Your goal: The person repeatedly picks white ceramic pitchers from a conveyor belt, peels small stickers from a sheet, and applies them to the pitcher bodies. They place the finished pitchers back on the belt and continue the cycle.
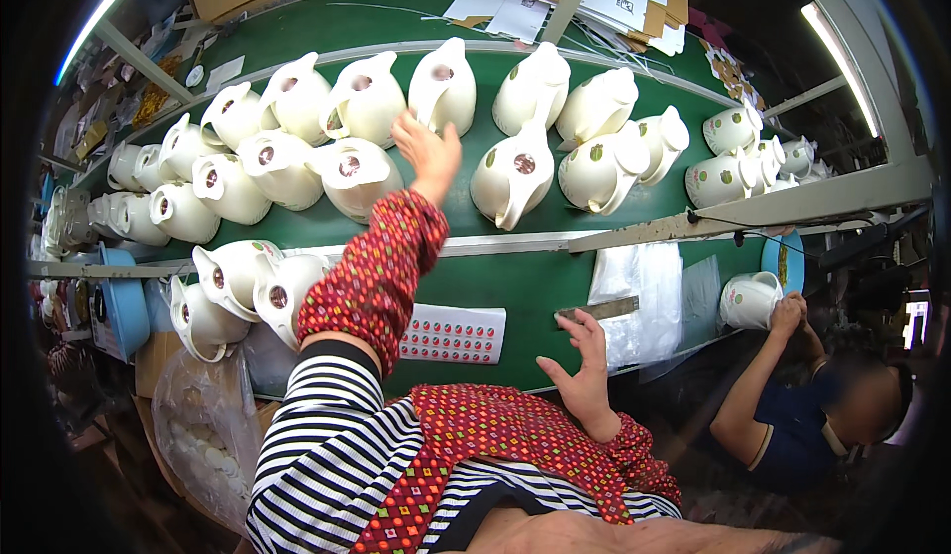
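Many white plastic kettle bodies lie on a green conveyor belt (436,227). My left hand (428,150) reaches far out over the belt with its fingers apart and holds nothing. It is between a kettle body with a round opening (354,172) and an upright one (443,83). My right hand (581,364) rests near the front edge of the green table (525,286), fingers spread and empty. A sheet of small red stickers (453,334) lies just to its left. Touching its fingertips is a flat metal strip (600,309).
Clear plastic bags (649,296) lie to the right of my right hand. A co-worker (792,405) at the lower right holds a white kettle (750,299) beside a blue basin (783,262). More kettle bodies (233,281), another blue basin (124,301) and a bag of white parts (203,435) are at the left.
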The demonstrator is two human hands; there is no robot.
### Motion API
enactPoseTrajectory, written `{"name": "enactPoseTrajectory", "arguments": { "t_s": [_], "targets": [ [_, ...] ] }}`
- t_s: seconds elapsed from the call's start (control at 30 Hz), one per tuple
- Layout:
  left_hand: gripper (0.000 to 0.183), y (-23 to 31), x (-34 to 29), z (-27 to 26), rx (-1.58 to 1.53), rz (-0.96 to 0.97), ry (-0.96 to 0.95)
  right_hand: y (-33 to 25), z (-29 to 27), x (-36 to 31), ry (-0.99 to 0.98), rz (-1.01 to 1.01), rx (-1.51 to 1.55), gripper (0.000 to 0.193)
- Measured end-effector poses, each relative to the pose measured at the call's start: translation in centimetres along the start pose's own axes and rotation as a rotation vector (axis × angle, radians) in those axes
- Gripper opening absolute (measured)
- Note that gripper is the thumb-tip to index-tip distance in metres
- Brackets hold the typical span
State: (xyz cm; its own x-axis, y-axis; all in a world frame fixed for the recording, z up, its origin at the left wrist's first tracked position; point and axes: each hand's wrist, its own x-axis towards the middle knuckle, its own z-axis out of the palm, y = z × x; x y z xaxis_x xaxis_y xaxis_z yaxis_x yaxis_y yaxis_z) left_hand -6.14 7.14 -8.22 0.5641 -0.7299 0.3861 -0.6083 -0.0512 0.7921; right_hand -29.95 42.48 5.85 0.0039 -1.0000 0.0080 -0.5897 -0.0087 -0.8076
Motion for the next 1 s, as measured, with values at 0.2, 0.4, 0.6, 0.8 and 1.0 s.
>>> {"name": "enactPoseTrajectory", "arguments": {
  "t_s": [0.2, 0.4, 0.6, 0.8, 1.0],
  "targets": [
    [0.037, -2.5, 8.2, 1.2, -0.051, -0.212, -0.616, -1.8, -0.1, 1.7, -0.024, -0.039, 0.042, 0.023],
    [0.029, 1.3, 7.5, -3.3, -0.837, -0.406, -0.687, -4.0, -1.1, 3.0, -0.059, -0.142, -0.023, 0.022],
    [0.033, 4.0, 4.7, -19.0, -1.29, -0.552, -0.911, -8.7, -1.7, 4.6, -0.106, -0.221, 0.154, 0.026],
    [0.028, 1.2, -0.2, -28.2, -2.013, -1.262, -0.931, -13.6, -0.7, 4.2, -0.236, -0.399, 0.167, 0.024],
    [0.022, 5.0, -7.1, -29.9, -1.697, -1.548, -1.101, -14.1, 1.0, 2.4, -0.553, -0.137, 0.142, 0.017]
  ]
}}
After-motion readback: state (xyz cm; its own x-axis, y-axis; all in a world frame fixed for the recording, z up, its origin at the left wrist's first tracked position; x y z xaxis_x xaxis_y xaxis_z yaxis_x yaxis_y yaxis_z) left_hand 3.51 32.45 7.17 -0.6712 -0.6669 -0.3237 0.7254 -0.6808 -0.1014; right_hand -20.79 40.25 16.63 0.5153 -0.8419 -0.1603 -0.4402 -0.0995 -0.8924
